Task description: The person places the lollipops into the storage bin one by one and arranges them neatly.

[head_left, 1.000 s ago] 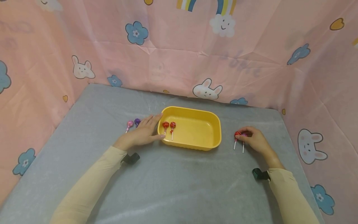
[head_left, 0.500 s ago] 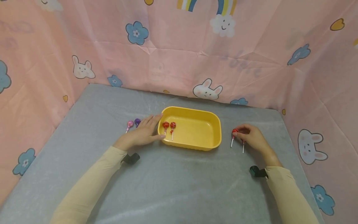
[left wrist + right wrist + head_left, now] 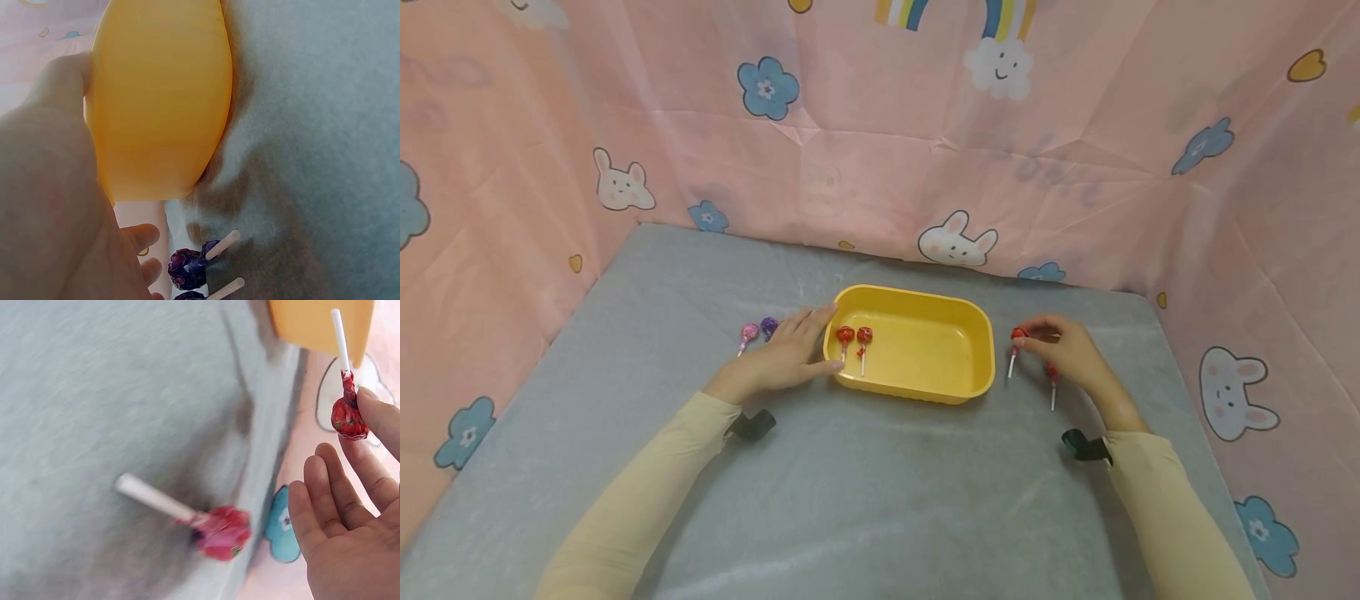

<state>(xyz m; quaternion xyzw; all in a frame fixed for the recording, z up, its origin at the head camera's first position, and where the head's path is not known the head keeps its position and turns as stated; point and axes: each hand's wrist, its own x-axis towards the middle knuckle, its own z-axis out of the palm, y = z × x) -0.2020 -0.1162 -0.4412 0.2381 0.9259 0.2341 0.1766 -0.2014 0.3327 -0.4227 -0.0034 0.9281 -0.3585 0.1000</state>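
My right hand (image 3: 1071,350) pinches a red-wrapped lollipop (image 3: 348,415) by its head between thumb and index finger, off the table, right of the yellow tray (image 3: 932,346). The other fingers are loosely bent. Below that hand a second lollipop (image 3: 225,532), red and pink, lies on the table with its white stick towards me. My left hand (image 3: 775,354) rests against the tray's left end, thumb at the near corner and fingers along the left rim. Inside the tray, at its left, lie two red lollipops (image 3: 865,335) side by side.
Left of my left hand lie a pink lollipop (image 3: 748,332) and a purple lollipop (image 3: 769,325), partly covered by the hand. In the left wrist view two dark purple lollipops (image 3: 187,269) show. A pink printed curtain (image 3: 850,150) encloses the grey table (image 3: 880,500).
My right hand has lifted the red lollipop and moved it left towards the tray, uncovering the other lollipop, which stays on the table. The left hand and tray have not moved.
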